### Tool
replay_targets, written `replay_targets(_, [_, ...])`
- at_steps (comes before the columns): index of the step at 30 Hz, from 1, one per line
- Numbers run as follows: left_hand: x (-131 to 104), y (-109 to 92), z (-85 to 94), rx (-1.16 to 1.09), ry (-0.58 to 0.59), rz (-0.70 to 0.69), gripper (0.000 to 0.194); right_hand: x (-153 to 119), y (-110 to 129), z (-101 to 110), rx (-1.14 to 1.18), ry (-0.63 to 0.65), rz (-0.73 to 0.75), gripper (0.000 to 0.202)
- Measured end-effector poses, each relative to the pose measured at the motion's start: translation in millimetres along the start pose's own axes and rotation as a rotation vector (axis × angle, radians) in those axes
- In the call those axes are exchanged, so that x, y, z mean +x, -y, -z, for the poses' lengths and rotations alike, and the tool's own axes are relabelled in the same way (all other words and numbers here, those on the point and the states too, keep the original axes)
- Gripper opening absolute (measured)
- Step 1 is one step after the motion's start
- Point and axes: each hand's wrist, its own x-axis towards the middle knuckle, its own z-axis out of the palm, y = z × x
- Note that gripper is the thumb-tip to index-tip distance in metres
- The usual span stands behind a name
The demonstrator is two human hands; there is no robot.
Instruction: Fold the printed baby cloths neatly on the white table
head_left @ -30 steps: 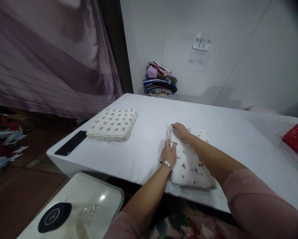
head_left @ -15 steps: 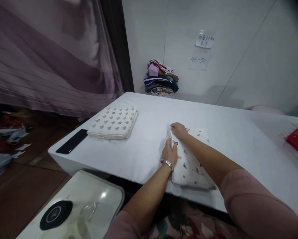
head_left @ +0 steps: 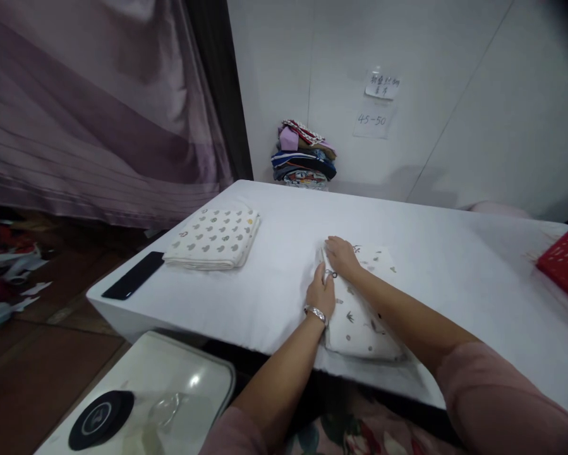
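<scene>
Both hands work at the left side of a folded white printed cloth (head_left: 352, 332), which lies flat on a white-covered table (head_left: 284, 246). Right hand (head_left: 343, 258) bears down on the far left corner, fingers close together; left hand (head_left: 320, 296), silver bracelet (head_left: 316, 313) at the wrist, sits just nearer the body along the same side, thumb parted from the fingers. Whether either one pinches fabric cannot be told; fingertips partly hidden. Likeliest trouble: layers slipping out of line if one hand pulls harder than the other. Right forearm crosses above the cloth, so a sleeve or arm brushing it might ruck the top layer. Table covering, being loose fabric, could wrinkle along with any drag. Edges: the cloth's near end, bodyward of the grip, lies close to the table's near edge; a tug that way might carry it over. Left of the grip, a wide stretch of tabletop runs to a second folded cloth (head_left: 212, 239) and a dark flat phone-like slab (head_left: 132, 275). Beyond the grip, tabletop reaches back toward a fabric stack (head_left: 305, 161); far right, a red slotted object (head_left: 565, 259) bounds that side.
</scene>
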Motion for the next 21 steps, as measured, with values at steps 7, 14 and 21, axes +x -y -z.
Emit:
replay_targets(7, [4,4,-1.6,-0.001,-0.012,0.020,0.048,-11,-1,-6,0.007,0.193,0.042,0.045])
replay_targets(14, [7,7,-1.9,0.054,-0.026,0.020,0.043,-27,-16,22,-0.071,0.177,-0.010,0.049])
replay_targets(21, [8,4,-1.2,0.078,-0.025,0.013,0.042,-52,-55,30,-0.163,0.157,-0.149,0.057])
